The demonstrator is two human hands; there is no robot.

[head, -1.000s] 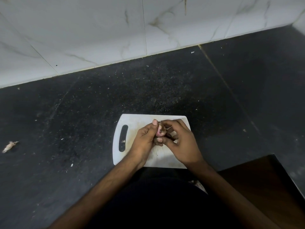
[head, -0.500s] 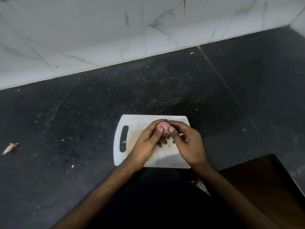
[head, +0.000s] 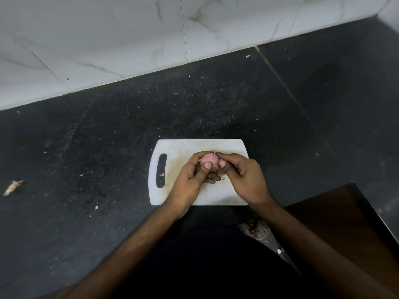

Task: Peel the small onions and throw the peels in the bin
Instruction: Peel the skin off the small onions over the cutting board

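Observation:
A small pink onion (head: pixel 209 159) is held just above a white cutting board (head: pixel 179 152) on the dark counter. My left hand (head: pixel 191 179) wraps it from the left, thumb pressed on its front. My right hand (head: pixel 243 176) pinches it from the right with thumb and fingertips. Most of the onion is hidden by the fingers. A tiny peel scrap (head: pixel 161 174) lies by the board's handle slot. No bin is in view.
A loose dry peel (head: pixel 13 187) lies far left on the black counter (head: pixel 216 108). A white marble wall (head: pixel 129 39) runs along the back. A brown wooden surface (head: pixel 336 214) sits lower right, with a plastic bag (head: pixel 259 230) partly hidden under my right forearm.
The onion has turned in my fingers: the brown peel seen a second ago is gone from view and smooth pink skin shows. Both hands stayed over the board.

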